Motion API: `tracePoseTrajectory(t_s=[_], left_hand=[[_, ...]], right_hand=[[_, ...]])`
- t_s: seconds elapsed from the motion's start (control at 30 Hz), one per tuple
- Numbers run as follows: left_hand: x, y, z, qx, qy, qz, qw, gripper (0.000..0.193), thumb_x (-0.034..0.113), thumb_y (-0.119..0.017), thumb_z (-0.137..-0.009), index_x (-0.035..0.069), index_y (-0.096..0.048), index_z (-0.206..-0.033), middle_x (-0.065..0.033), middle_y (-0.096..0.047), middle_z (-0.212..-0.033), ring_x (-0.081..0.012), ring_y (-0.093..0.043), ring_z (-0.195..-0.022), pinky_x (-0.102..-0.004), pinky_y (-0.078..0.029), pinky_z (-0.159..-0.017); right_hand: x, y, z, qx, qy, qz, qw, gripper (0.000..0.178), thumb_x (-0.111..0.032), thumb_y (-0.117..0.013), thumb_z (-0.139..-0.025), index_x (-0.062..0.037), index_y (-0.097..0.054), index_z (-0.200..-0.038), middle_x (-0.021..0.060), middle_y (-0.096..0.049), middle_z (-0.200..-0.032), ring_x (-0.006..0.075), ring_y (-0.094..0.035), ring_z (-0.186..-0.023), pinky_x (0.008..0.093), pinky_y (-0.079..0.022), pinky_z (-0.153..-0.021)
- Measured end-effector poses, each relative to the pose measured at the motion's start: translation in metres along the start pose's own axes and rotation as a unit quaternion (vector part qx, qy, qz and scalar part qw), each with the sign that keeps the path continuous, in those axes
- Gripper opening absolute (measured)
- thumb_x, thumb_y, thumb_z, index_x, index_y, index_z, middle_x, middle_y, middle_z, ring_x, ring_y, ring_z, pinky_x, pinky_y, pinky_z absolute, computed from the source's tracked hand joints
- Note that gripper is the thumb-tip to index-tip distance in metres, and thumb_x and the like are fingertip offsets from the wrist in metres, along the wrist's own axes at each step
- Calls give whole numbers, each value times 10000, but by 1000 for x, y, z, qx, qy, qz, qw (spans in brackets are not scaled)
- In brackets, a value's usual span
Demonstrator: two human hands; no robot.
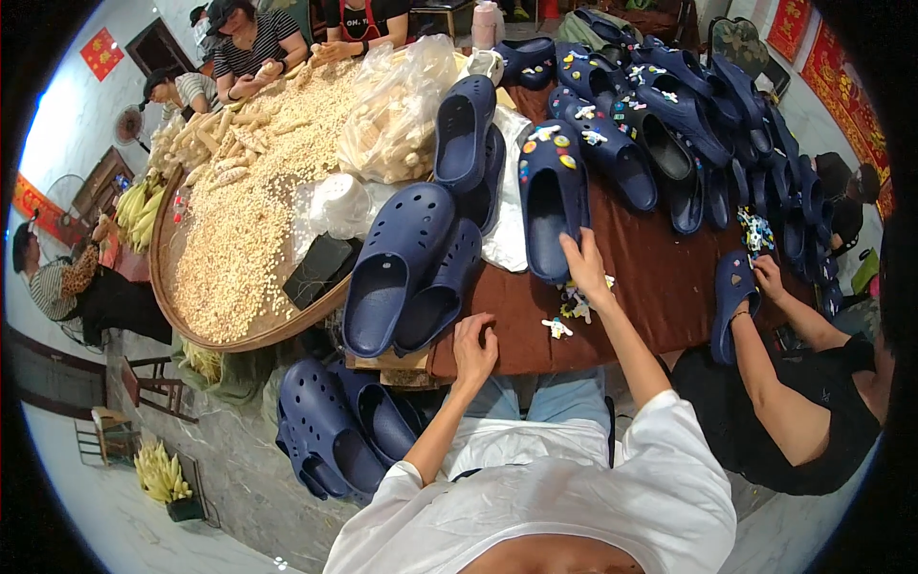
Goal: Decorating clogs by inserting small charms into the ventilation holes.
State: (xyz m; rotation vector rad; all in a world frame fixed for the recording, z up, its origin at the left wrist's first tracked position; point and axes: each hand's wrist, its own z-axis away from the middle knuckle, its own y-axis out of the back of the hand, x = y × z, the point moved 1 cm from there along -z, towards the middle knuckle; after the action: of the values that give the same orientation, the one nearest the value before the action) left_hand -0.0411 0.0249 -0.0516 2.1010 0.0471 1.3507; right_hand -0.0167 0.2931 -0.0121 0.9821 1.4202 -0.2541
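Navy clog (551,212), charm-studded — on the brown cloth (660,282); right hand (591,272) pinching its heel rim. Left hand (474,352) — slack, thumb apart, cloth's near edge. Risk: loose charms (557,328) on cloth could fall if brushed.

A home workroom is suggested: red banners (846,96) are hung, corn kernels (229,273) heaped, clogs (705,131) piled at the tabletop's (641,263) far right corner.

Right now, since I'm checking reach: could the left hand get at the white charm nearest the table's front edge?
Probably yes: only bare brown cloth seems to lie between the left hand and that white charm.
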Motion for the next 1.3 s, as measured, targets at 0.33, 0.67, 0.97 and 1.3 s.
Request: tracePoseTrajectory(t_s=[0.33,0.67,0.97,1.3], left_hand=[[-10,-16,6,52,-85,-78,992,211,6,-615,-769,19,-678,-970,-149,-650,-1064,-357,-574,-1070,-443,-458,-945],[-5,-21,3,53,-101,-93,989,211,13,-622,-758,27,-682,-960,-146,-635,-1065,-350,-572,-1056,-442,-462,-933],[-5,-20,2,54,-96,-96,989,214,11,-623,-759,31,-688,-962,-140,-638,-1051,-345,-575,-1054,-437,-463,-930],[8,-32,-40,-8,92,157,983,200,67,-594,-905,41,-662,-1092,-117,-661,-1089,-264,-591,-1127,-356,-483,-948]], right_hand=[[-29,-36,-82,26,-20,68,997,729,-469,-548,-925,131,-418,-1318,381,-560,-1224,486,-549,-1171,471,-419,-1009],[39,-38,-134,57,-34,118,991,575,-449,-514,-961,-42,-485,-1366,309,-505,-1248,464,-551,-1127,472,-422,-997],[50,-26,-117,60,59,74,994,427,-315,-579,-953,-52,-550,-1288,195,-579,-1140,370,-564,-1064,436,-435,-951],[67,6,-105,10,-140,262,955,553,-314,-627,-889,-20,-464,-1329,272,-509,-1296,430,-493,-1233,495,-410,-1017]])
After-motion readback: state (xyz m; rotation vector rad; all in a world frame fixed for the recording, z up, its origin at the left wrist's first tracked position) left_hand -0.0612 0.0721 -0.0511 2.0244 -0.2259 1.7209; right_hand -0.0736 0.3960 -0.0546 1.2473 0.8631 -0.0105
